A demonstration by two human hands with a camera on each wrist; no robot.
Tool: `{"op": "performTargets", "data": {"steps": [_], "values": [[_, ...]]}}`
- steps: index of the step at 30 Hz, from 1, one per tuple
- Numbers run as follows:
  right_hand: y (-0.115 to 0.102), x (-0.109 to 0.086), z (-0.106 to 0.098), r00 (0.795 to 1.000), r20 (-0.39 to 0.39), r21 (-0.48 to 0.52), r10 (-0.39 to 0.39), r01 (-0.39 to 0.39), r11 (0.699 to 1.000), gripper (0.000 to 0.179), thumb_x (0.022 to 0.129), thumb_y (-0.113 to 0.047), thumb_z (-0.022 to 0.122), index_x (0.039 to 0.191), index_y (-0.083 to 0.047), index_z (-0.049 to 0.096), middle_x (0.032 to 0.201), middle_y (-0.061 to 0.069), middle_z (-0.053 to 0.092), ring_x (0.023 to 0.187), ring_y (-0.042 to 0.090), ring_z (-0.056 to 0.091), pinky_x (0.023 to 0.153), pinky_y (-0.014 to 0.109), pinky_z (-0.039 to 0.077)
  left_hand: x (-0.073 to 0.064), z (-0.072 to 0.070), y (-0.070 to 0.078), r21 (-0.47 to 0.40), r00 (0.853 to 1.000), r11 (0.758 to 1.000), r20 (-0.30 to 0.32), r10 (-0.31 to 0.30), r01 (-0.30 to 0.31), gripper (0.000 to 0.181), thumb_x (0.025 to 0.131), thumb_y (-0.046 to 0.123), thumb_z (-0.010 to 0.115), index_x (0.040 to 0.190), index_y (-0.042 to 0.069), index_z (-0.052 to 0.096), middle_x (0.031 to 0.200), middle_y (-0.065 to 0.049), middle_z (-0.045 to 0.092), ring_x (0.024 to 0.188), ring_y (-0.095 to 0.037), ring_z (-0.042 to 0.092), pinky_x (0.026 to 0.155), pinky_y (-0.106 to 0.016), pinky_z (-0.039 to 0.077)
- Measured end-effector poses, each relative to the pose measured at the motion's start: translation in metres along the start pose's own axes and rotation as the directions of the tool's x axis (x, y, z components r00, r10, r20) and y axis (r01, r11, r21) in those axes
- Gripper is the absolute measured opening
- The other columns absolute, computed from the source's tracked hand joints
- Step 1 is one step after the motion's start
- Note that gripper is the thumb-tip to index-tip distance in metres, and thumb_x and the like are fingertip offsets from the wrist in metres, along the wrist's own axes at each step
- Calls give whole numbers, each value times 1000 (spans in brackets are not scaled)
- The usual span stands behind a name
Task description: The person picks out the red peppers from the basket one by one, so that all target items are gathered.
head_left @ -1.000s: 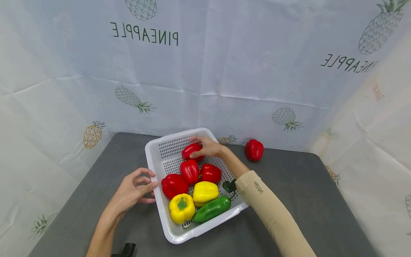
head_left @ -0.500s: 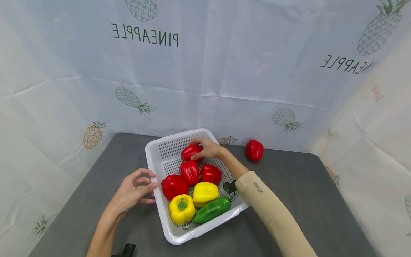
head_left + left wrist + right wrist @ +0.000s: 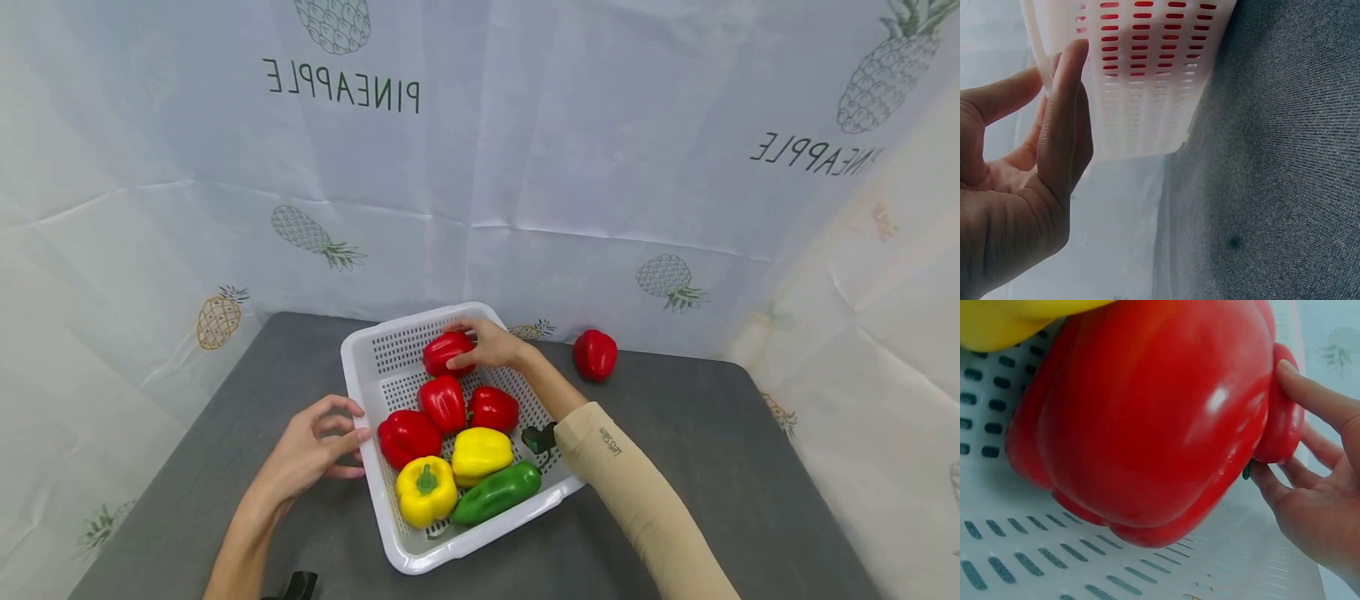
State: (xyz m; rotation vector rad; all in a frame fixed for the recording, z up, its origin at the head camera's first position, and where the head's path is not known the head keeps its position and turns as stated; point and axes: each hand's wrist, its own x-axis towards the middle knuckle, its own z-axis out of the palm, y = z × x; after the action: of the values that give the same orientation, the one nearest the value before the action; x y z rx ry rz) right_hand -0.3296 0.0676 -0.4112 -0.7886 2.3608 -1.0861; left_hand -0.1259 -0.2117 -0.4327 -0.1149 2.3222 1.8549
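A white perforated plastic basket (image 3: 380, 553) holds several bell peppers. At its left side my left hand (image 3: 311, 446) holds the rim; in the left wrist view the rim (image 3: 1036, 47) passes between thumb and fingers. My right hand (image 3: 487, 343) reaches over the right side and grips a red bell pepper (image 3: 444, 353) near the far end, thumb on the near side. In the right wrist view this pepper (image 3: 1285, 422) is partly hidden behind a larger-looking red one (image 3: 1154, 419). Nearer lie three other red peppers, including one (image 3: 408, 437) at the left wall.
Two yellow bell peppers, one upright (image 3: 426, 492), and a long green pepper (image 3: 497, 493) fill the basket's near end. Another red pepper (image 3: 596, 356) sits on the dark grey table (image 3: 712, 467) by the back edge. A pineapple-print curtain (image 3: 525, 150) hangs behind.
The red pepper in my right hand has shifted slightly toward the basket's far left. My left hand stays at the rim, and the other peppers keep their places.
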Motion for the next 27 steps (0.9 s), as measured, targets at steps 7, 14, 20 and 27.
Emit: {"op": "performTargets", "data": {"steps": [7, 14, 20, 27], "values": [[-6, -4, -7, 1000, -10, 17, -24, 24, 1000, 67, 96, -13, 80, 157, -6, 52, 160, 19, 53, 146, 41, 54, 113, 47, 61, 0, 1, 0, 0, 1000, 1000, 3, 2, -2, 48, 99, 17, 80, 135, 1, 52, 106, -17, 75, 84, -26, 77, 74, -51, 71], [-16, -12, -18, 999, -18, 53, -26, 27, 998, 70, 95, -12, 82, 157, -8, 51, 160, 18, 53, 144, 40, 54, 109, 45, 64, 1, 2, 0, 10, 1000, 1000, -6, -10, 10, 49, 99, 17, 80, 136, 1, 52, 107, -17, 75, 84, -26, 77, 74, -50, 71], [-26, -22, -30, 997, -33, 52, -63, 65, 997, 74, 93, -11, 83, 159, -7, 49, 160, 19, 54, 145, 40, 54, 108, 47, 64, 1, 2, 0, 3, 1000, 1000, -6, -10, 10, 51, 99, 18, 81, 137, 1, 52, 108, -17, 75, 84, -26, 77, 74, -51, 71], [-25, -36, -43, 993, -41, 73, -107, 110, 991, 76, 92, -8, 82, 159, -4, 48, 160, 19, 53, 143, 40, 55, 106, 47, 65, 0, 2, 0, 4, 1000, 1000, -4, -4, 4, 51, 99, 17, 81, 137, 1, 52, 108, -18, 75, 84, -26, 78, 74, -51, 71]]}}
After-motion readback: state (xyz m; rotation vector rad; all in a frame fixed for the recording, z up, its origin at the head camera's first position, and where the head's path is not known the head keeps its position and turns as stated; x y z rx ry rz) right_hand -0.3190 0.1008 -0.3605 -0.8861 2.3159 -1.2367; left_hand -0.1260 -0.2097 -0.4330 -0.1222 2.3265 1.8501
